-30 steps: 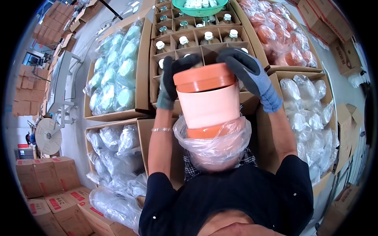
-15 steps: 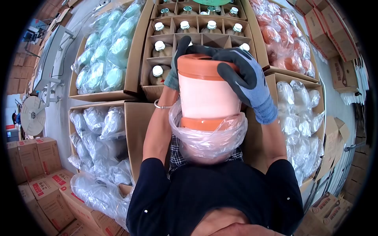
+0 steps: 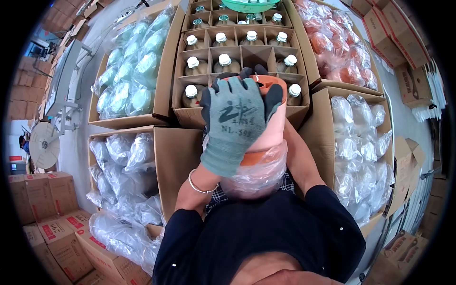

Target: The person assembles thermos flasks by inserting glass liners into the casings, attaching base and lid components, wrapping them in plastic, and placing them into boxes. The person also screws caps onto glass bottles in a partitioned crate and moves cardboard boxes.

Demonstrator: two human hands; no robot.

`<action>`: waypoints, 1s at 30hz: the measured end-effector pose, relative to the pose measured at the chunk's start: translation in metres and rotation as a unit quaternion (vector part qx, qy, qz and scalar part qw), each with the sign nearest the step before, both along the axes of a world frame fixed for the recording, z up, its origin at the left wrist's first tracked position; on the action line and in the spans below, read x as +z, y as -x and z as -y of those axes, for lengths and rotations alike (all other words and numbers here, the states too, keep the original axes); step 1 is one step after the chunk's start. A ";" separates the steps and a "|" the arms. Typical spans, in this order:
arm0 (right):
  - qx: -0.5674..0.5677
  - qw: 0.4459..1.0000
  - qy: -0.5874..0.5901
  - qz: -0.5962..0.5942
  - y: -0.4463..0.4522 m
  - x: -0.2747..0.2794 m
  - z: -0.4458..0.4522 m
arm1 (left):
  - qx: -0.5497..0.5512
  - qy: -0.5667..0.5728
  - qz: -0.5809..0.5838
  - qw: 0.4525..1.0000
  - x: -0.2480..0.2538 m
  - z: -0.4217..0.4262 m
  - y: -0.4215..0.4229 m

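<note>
A stack of pink containers (image 3: pixel 273 123) with orange rims stands in front of my torso, its lower part wrapped in a clear plastic bag (image 3: pixel 259 178). My left hand (image 3: pixel 235 121), in a grey-green glove with dark fingertips, lies across the front and upper left of the stack, gripping near the top rim. Behind that rim, dark gloved fingertips of my right hand (image 3: pixel 254 71) show; the rest of this hand is hidden by the stack. The lower end of the stack is close to my lap.
Beyond the stack is a divided carton (image 3: pixel 242 32) of white-capped bottles, with a green basket (image 3: pixel 251 6) above. Cartons of bagged items flank it: green (image 3: pixel 142 66) and clear (image 3: pixel 128 156) at left, orange (image 3: pixel 332 42) and clear (image 3: pixel 363 147) at right.
My left hand has moved from the left side of the rim to across the front of the stack. My right hand has gone from the right side of the rim to behind it.
</note>
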State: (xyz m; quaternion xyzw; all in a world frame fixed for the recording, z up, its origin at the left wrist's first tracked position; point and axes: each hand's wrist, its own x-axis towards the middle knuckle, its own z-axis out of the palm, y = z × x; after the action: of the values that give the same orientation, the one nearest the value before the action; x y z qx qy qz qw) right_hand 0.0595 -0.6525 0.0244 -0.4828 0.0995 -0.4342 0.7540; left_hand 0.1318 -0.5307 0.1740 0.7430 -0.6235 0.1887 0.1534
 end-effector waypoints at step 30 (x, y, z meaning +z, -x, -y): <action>-0.102 0.502 0.797 -0.318 0.107 0.143 -0.004 | -0.216 0.007 -0.655 0.724 -0.054 -0.121 0.053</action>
State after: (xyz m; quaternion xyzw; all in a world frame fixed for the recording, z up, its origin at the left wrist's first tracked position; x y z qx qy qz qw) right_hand -0.0478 -0.6482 0.1674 -0.9719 -0.0071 -0.2205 -0.0822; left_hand 0.0793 -0.4102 0.1200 0.5261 -0.5099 -0.3784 0.5657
